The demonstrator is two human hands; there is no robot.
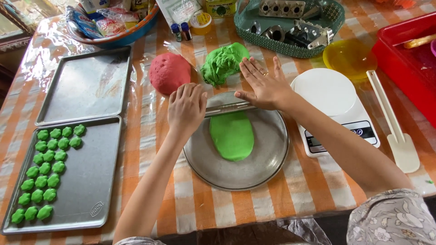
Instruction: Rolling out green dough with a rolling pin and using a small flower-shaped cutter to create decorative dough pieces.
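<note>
Green dough sheet (231, 135) on round metal plate (268, 170); green cookies (43, 170) on baking tray (88, 181).

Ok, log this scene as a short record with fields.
left hand: palm down on metal rolling pin
right hand: flat, fingers spread, on the pin's other end
under pin: flattened green dough on round metal plate
behind plate: red dough ball, green dough lump
near tray: small green shaped pieces
beside right hand: white kitchen scale
</note>
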